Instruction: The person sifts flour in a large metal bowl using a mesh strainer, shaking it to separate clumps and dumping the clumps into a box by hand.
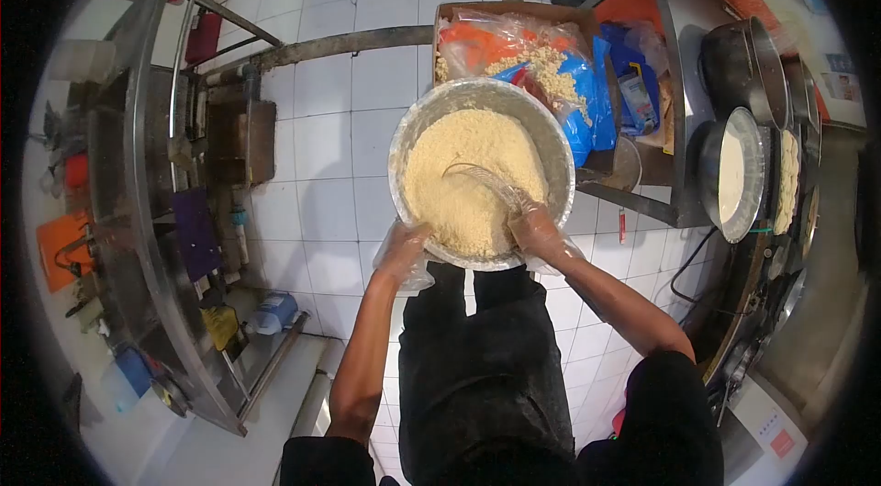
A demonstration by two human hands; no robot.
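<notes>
Pale yellow crumbs (473,142) fill much of a wide metal bowl (398,160), held just in front of the person's black apron (482,339). Clear, loose plastic gloves cover both hands. The left hand (404,248) is clamped on the bowl's near rim, toward its left side. Over at the near right, the right hand (538,231) is closed around a wire whisk (493,181), whose looped end lies in the crumbs. Just beyond the bowl sits an open cardboard box (514,8) with orange and blue plastic (598,105) and chunkier crumbs (556,80). White tiles (326,142) cover the floor.
</notes>
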